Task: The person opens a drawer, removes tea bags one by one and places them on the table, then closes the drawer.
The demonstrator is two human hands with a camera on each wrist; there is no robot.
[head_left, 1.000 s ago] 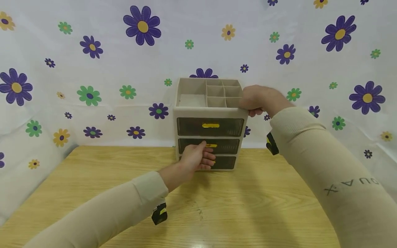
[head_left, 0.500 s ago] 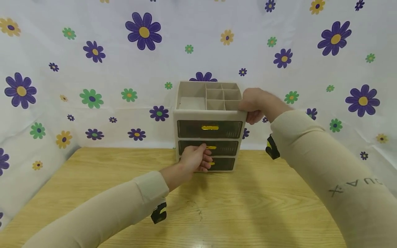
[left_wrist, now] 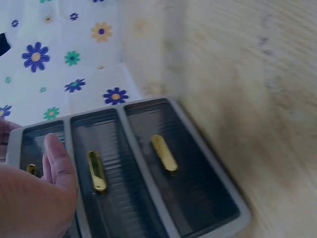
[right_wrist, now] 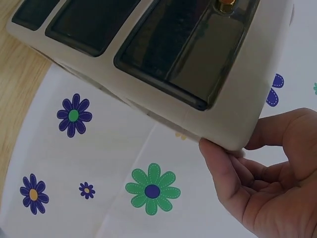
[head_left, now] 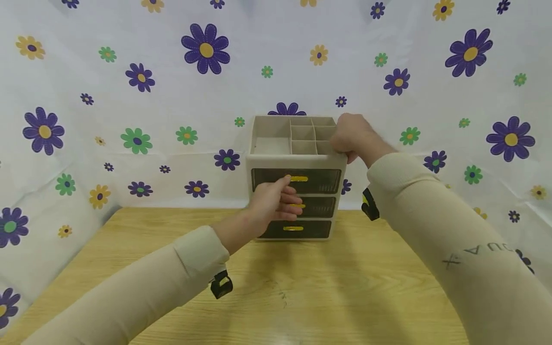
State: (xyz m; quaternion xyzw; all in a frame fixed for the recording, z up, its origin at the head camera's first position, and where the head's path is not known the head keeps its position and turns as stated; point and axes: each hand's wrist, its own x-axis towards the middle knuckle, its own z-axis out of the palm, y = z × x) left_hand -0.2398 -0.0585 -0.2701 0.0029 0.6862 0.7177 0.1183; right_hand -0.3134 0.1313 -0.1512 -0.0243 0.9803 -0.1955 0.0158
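Observation:
A beige desk organizer (head_left: 297,162) with dark see-through drawer fronts stands upright at the back of the table. All its drawers are closed. My left hand (head_left: 271,203) is in front of them, fingers extended, thumb tip near the yellow handle (head_left: 299,178) of the top drawer; contact there is unclear. Its fingers partly cover the middle handle (left_wrist: 97,171), while the bottom handle (head_left: 293,228) shows fully. My right hand (head_left: 351,134) grips the organizer's top right corner, thumb and fingers on either side of the edge (right_wrist: 230,141) in the right wrist view.
The organizer's top has one large compartment (head_left: 271,145) and several small ones (head_left: 303,133). Behind it hangs a white cloth (head_left: 254,28) printed with flowers. The wooden table (head_left: 327,292) extends in front. Each wrist wears a dark camera mount (head_left: 222,284).
My left hand has risen from the middle drawer's handle toward the top one, its fingers spreading straighter. The bottom handle is now uncovered. My right hand keeps holding the corner.

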